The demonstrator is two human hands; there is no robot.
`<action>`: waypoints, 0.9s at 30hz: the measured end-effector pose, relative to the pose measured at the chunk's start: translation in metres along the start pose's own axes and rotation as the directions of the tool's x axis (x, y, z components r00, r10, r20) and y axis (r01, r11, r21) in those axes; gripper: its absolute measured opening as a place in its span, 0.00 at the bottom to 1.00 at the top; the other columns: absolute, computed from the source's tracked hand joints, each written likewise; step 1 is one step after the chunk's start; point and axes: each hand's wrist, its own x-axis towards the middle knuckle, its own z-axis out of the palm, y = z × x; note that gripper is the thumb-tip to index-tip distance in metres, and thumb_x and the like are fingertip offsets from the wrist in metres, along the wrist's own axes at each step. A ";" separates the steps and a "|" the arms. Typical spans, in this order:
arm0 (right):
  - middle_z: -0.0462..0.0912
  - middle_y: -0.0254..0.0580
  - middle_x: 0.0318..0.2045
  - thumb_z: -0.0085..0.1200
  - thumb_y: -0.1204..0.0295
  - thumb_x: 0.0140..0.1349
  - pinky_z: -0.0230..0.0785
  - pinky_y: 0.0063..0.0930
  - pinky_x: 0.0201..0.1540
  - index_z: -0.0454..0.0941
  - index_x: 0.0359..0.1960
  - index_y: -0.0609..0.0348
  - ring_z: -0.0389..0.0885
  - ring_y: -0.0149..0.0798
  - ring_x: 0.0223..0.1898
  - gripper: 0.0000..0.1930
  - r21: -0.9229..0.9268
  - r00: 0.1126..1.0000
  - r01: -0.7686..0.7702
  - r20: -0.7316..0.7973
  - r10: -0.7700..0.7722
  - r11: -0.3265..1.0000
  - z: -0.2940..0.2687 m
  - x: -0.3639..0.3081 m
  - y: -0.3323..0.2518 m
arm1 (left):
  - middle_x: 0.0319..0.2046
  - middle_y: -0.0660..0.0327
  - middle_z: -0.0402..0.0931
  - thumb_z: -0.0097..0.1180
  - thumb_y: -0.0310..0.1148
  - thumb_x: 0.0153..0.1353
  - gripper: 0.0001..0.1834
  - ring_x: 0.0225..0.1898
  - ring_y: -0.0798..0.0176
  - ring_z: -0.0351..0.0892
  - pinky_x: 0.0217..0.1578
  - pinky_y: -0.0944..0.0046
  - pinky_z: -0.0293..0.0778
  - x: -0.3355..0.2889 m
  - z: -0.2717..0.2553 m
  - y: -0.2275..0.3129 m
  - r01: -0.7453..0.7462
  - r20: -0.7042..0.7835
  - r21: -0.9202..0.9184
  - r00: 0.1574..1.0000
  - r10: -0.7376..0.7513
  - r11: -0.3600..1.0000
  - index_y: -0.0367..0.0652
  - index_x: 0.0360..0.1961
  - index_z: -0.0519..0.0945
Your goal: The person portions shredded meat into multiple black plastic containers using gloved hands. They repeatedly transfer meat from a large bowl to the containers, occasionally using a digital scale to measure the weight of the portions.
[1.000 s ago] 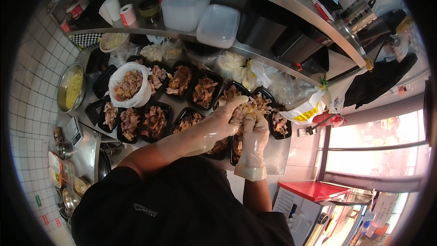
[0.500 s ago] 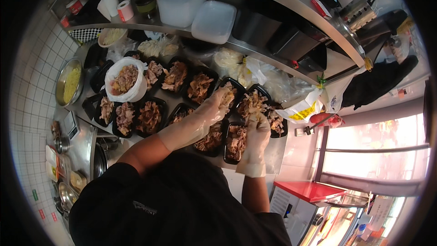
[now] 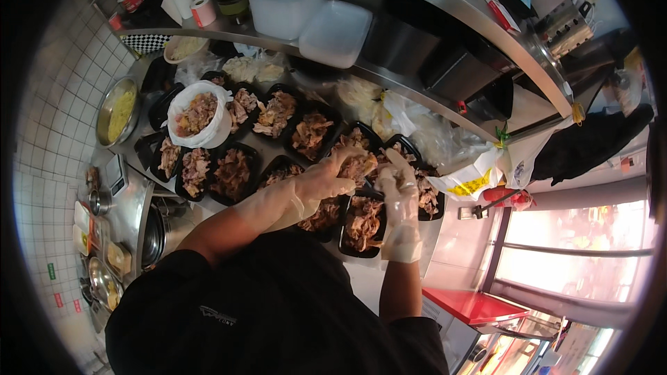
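Note:
Both my hands wear clear plastic gloves. My left hand (image 3: 321,184) is closed on a chunk of cooked meat (image 3: 358,167) above the black trays. Close to it on the right, my right hand (image 3: 399,191) has its fingers stretched out beside the meat and over a tray; its fingertips partly cover what lies beneath. Just below the hands sits a black tray of shredded meat (image 3: 363,222). Another filled tray (image 3: 426,194) lies to the right of my right hand, and one more (image 3: 321,217) is partly hidden under my left wrist.
Several meat-filled black trays (image 3: 310,134) cover the steel counter. A lined white tub of meat (image 3: 200,140) stands at the left, near a metal bowl of yellow shreds (image 3: 119,112). Plastic bags (image 3: 445,146) lie at the back right. A steel shelf (image 3: 445,112) with plastic containers (image 3: 335,33) overhangs the counter.
My left hand has drawn back toward me with meat in it. My right hand's fingers have gone from pinching shredded meat to stretched out. The whole view has shifted slightly.

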 end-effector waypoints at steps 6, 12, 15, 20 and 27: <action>0.88 0.37 0.47 0.60 0.80 0.69 0.79 0.23 0.44 0.83 0.63 0.60 0.84 0.28 0.42 0.20 -0.199 0.969 0.118 -0.191 -0.157 0.973 0.038 -0.021 -0.038 | 0.79 0.52 0.64 0.59 0.19 0.73 0.39 0.80 0.60 0.61 0.78 0.57 0.60 0.003 0.029 0.017 -0.206 0.056 -0.167 0.974 0.218 0.964 0.36 0.82 0.58; 0.90 0.37 0.43 0.60 0.81 0.68 0.81 0.24 0.43 0.85 0.60 0.62 0.87 0.30 0.41 0.18 -0.123 0.920 0.091 -0.370 -0.131 0.988 0.055 -0.012 -0.032 | 0.74 0.47 0.71 0.61 0.21 0.74 0.36 0.75 0.56 0.72 0.75 0.58 0.68 -0.026 0.021 0.070 -0.249 -0.032 0.105 0.967 0.254 0.963 0.33 0.79 0.63; 0.89 0.38 0.46 0.61 0.82 0.69 0.81 0.24 0.43 0.82 0.64 0.63 0.87 0.31 0.44 0.21 0.046 0.978 0.048 -0.205 -0.038 0.998 0.093 -0.010 -0.055 | 0.71 0.46 0.75 0.62 0.22 0.74 0.34 0.72 0.55 0.76 0.71 0.58 0.73 -0.042 -0.006 0.062 -0.363 -0.172 0.447 0.862 0.477 0.818 0.32 0.77 0.66; 0.86 0.43 0.55 0.64 0.81 0.70 0.81 0.27 0.50 0.75 0.70 0.67 0.85 0.32 0.48 0.27 0.209 0.956 0.059 0.270 -0.115 0.976 0.160 -0.007 -0.105 | 0.63 0.52 0.80 0.50 0.25 0.80 0.26 0.59 0.60 0.83 0.60 0.61 0.80 -0.092 -0.060 0.079 -0.379 -0.391 0.186 0.818 0.422 0.906 0.38 0.76 0.69; 0.85 0.45 0.56 0.60 0.73 0.72 0.77 0.32 0.61 0.72 0.73 0.66 0.83 0.37 0.54 0.28 -0.104 0.843 0.372 0.454 -0.289 0.922 0.284 0.018 -0.097 | 0.47 0.57 0.86 0.52 0.31 0.82 0.21 0.37 0.68 0.84 0.40 0.65 0.82 -0.163 -0.125 0.086 -0.312 -0.671 0.012 0.702 0.238 0.950 0.35 0.72 0.73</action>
